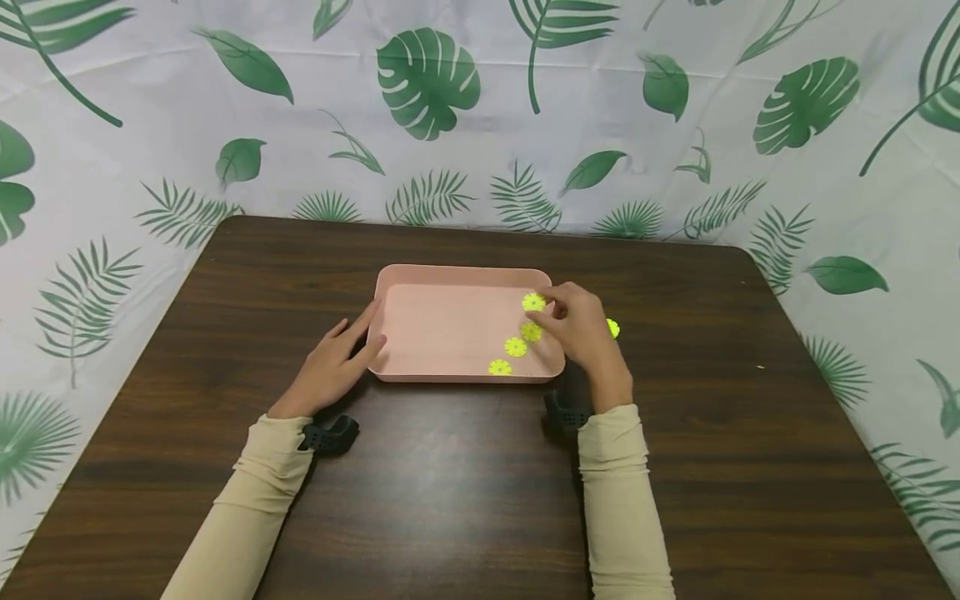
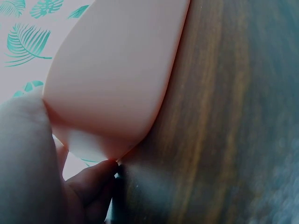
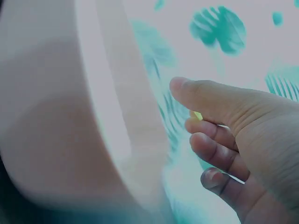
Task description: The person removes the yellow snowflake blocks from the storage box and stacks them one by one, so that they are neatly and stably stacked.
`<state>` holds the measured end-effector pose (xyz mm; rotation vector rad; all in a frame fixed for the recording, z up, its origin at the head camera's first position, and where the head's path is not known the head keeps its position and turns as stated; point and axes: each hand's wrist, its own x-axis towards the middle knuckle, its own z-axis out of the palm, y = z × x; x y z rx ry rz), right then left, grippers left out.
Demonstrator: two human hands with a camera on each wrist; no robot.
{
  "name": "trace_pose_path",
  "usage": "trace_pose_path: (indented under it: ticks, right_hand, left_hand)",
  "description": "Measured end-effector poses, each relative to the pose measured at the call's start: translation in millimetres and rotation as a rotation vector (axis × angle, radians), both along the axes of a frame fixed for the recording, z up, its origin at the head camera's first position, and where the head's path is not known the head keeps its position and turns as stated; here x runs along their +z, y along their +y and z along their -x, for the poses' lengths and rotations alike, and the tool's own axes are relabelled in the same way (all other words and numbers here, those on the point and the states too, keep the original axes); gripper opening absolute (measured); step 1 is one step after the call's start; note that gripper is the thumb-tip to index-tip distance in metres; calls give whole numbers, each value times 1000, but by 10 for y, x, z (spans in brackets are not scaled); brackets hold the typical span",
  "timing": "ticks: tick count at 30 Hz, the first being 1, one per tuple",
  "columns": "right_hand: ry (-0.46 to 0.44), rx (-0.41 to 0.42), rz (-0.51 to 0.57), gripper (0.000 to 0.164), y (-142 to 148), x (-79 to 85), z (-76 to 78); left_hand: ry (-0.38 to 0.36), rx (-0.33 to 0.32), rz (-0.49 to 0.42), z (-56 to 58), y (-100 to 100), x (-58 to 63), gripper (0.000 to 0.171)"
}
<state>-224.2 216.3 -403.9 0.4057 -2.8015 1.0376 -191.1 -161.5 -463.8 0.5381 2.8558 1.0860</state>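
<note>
A shallow pink tray (image 1: 442, 329) with raised walls lies on the table. At its left end my left hand (image 1: 330, 367) grips the wall, thumb over the rim; the left wrist view shows fingertips against the outside of the tray (image 2: 112, 70). Over the right end is my right hand (image 1: 581, 325), pinching a bright yellow flower-shaped disc (image 1: 533, 302) between thumb and fingers. Only a sliver of that disc (image 3: 198, 115) shows in the right wrist view. Below it, a slanting row of similar yellow discs (image 1: 515, 347) lies in the tray.
Another yellow disc (image 1: 613, 327) shows just right of my right hand, partly hidden by it. The dark wooden table (image 1: 450, 500) extends around the tray. Behind it hangs a white cloth (image 1: 322, 108) with green leaf prints.
</note>
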Motion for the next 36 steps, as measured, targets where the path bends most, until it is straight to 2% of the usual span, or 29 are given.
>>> trace_pose_path:
  ticks: [4,8,13,28,36]
  right_hand:
    - [5,-112,5,36,414,-29,-52]
    - [-33,-211,-15,40,818,-122,-136]
    - [-100,-254,-3,49,1104,-232,-212]
    - [-119,-232,-18,47,1093,-347,-109]
    - [-156,-242,-23,48,1089,-350,-112]
  left_hand:
    - [8,-5,-1,1,2,-9,68]
    - [6,-8,4,11,4,-33,69]
    - [5,-6,9,20,-10,-41,68]
    - [4,-10,-1,34,-3,-41,68]
    - [1,-12,-6,32,-3,-43,68]
